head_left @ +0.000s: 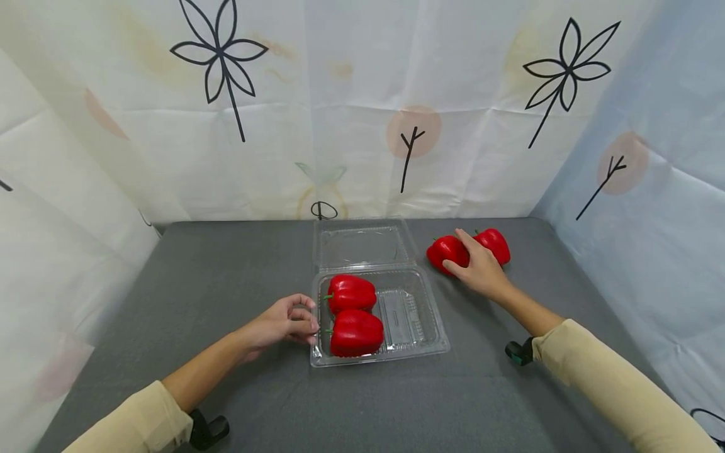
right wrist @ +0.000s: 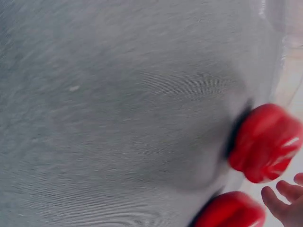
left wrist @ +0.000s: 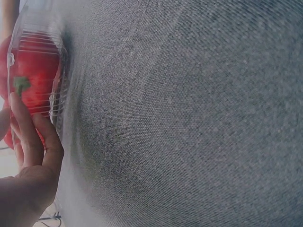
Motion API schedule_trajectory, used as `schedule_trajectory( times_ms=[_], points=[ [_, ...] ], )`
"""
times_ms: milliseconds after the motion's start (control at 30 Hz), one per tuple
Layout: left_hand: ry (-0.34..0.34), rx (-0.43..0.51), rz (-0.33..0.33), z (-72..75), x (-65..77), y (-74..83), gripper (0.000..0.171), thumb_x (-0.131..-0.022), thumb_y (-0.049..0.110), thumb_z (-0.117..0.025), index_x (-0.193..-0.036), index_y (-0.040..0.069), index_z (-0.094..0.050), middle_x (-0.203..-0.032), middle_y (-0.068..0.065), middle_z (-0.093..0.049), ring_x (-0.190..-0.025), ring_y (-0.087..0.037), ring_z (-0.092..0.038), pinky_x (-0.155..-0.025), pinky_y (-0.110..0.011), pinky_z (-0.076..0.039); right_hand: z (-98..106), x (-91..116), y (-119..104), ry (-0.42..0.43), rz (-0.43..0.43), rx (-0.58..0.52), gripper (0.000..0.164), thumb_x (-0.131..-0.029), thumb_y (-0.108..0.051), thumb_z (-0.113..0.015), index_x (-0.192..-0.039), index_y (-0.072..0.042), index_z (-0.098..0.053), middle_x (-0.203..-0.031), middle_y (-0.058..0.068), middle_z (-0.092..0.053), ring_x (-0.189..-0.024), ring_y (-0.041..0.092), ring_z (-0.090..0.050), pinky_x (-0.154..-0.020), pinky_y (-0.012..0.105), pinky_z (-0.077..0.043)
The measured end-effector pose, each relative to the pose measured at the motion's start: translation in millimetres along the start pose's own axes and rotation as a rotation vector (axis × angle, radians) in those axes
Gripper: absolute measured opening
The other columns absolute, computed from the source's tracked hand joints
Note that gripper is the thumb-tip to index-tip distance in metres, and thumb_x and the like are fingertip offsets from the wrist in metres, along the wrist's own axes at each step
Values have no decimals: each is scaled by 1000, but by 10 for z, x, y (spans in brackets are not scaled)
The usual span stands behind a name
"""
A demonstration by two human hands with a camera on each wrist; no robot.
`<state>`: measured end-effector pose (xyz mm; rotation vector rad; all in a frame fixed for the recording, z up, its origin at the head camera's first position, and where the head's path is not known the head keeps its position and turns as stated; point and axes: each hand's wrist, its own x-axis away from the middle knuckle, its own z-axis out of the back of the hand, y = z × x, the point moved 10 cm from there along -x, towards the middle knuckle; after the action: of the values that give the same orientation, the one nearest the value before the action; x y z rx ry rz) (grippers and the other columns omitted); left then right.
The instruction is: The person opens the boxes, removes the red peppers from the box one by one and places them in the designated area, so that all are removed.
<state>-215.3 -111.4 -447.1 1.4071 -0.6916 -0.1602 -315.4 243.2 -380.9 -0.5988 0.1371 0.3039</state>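
A clear plastic clamshell container (head_left: 408, 314) lies with its lid folded back. In its left half sit two red bell peppers, the rear pepper (head_left: 351, 293) and the front pepper (head_left: 357, 333), stems pointing left. My left hand (head_left: 286, 321) pinches the container's left rim; the left wrist view shows its fingers against the ribbed wall, near a green stem (left wrist: 22, 83). To the right of the lid, my right hand (head_left: 481, 267) hovers spread over a third bell pepper (head_left: 445, 253). The right wrist view shows a gap between its fingertips and that pepper (right wrist: 265, 142).
Another red bell pepper (head_left: 494, 244) lies behind the right hand, partly hidden by it. The open lid (head_left: 362, 245) extends toward the back wall. Grey cloth (head_left: 238, 264) covers the table, and printed fabric curtains (head_left: 351, 126) enclose the back and both sides.
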Motion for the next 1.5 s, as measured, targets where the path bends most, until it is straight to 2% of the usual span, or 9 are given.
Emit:
schedule_trajectory(
  times_ms=[200,333,567,867,1000,1067,1233,1500],
  points=[
    [6,-8,6,6,-3,-6,44,-93,13,-69,-124,0,-40,-93,-11,-70,-81,-27,-69,-86,-36,-57,133,-8,-334,67,37,-45,64,-90,-17,-70,-146,2,-42,-148,23,-45,-132,42,-45,-105,65,-36],
    [7,-10,1,3,1,0,43,-94,12,-68,-124,-1,-40,-93,-11,-70,-80,-26,-69,-86,-37,-57,92,17,-630,36,117,-88,69,-89,-16,-73,-148,-3,-41,-150,20,-45,-133,38,-46,-103,59,-42],
    [8,-6,-1,1,10,6,42,-94,11,-68,-123,-1,-40,-93,-11,-70,-80,-27,-69,-86,-37,-57,-110,135,-1056,-100,233,-167,83,-87,-22,-78,-155,-15,-32,-146,16,-50,-127,37,-54,-98,57,-47],
    [14,-9,5,0,11,-5,43,-94,13,-68,-124,0,-40,-93,-11,-70,-80,-25,-69,-86,-38,-56,-350,299,-1388,-270,304,-280,80,-87,-23,-77,-154,-12,-34,-154,8,-42,-131,30,-53,-96,52,-50],
    [14,-5,5,0,11,-3,44,-94,13,-69,-124,0,-40,-93,-11,-70,-79,-24,-69,-86,-38,-57,-483,392,-1548,-372,353,-334,79,-87,-24,-78,-153,-11,-36,-151,9,-46,-131,26,-53,-98,50,-49],
    [15,-4,5,3,13,-1,43,-94,13,-69,-124,0,-40,-93,-11,-70,-79,-24,-69,-86,-38,-57,-552,431,-1622,-421,380,-356,79,-87,-25,-79,-152,-10,-37,-149,12,-48,-130,29,-54,-99,53,-48],
    [16,0,4,8,17,2,43,-94,13,-68,-124,0,-40,-93,-11,-70,-79,-24,-69,-85,-38,-57,-701,502,-1719,-533,365,-391,79,-86,-24,-80,-151,-10,-39,-145,13,-52,-130,30,-54,-101,57,-45],
    [11,7,3,-2,13,2,42,-94,11,-68,-123,0,-40,-92,-10,-70,-79,-24,-69,-86,-38,-57,-885,567,-1773,-638,331,-414,79,-85,-23,-81,-151,-13,-40,-143,7,-56,-129,23,-55,-101,52,-46]
  ],
)
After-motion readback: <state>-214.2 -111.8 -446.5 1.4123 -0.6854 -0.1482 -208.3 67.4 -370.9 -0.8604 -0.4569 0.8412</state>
